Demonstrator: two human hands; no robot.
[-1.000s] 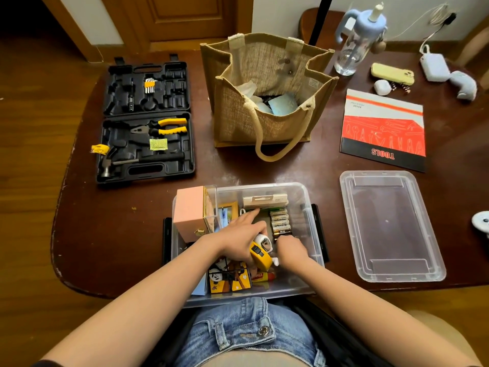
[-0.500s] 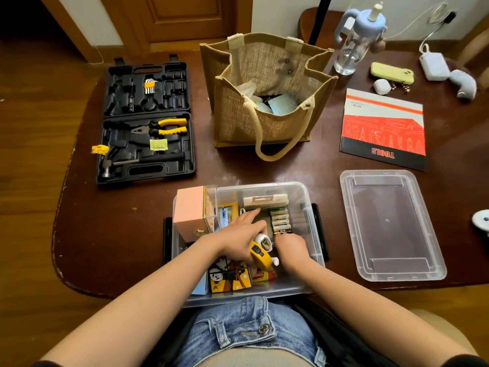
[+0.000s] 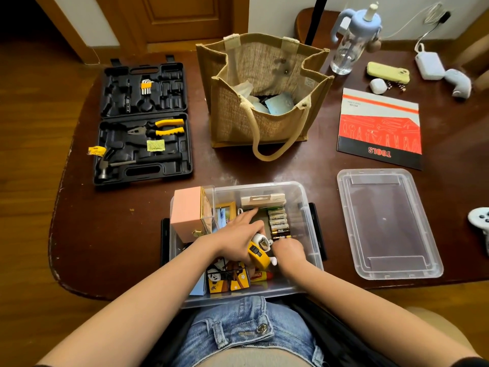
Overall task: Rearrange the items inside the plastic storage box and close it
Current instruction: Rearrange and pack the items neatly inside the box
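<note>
The head view looks down on a dark brown wooden table (image 3: pixel 264 168) with rounded, worn corners, standing on a wooden floor (image 3: pixel 31 181); behind it are a wooden door (image 3: pixel 182 14) and a pale wall. On the far left of the table lies an open black tool case (image 3: pixel 144 123) with yellow-handled pliers (image 3: pixel 161 127) and a hammer (image 3: pixel 116 162). In the middle stands a jute tote bag (image 3: pixel 264 91), and to the right lie a red and white booklet (image 3: pixel 379 128) marked TOOLS, a blue-capped bottle (image 3: pixel 352 41) and a yellow-green phone (image 3: pixel 387 72). The plastic storage box (image 3: pixel 309 221) is at the near edge of the table, just in front of the person's lap — clear, open, with black latches at both sides. Its clear lid (image 3: pixel 389 223) lies flat on the table just to the right, apart from it. Inside the box are a pink box (image 3: pixel 186 215), a white package (image 3: pixel 263 200), a row of batteries (image 3: pixel 277 221) and yellow cartoon-printed cards (image 3: pixel 227 278). Both hands are inside the box. The left hand (image 3: pixel 238 238) has its index finger stretched toward the white package, while its other fingers curl around a yellow tape measure (image 3: pixel 258 254). The right hand (image 3: pixel 288 251) is beside the tape measure with curled fingers near the batteries — whether it pinches anything, I cannot tell.
</note>
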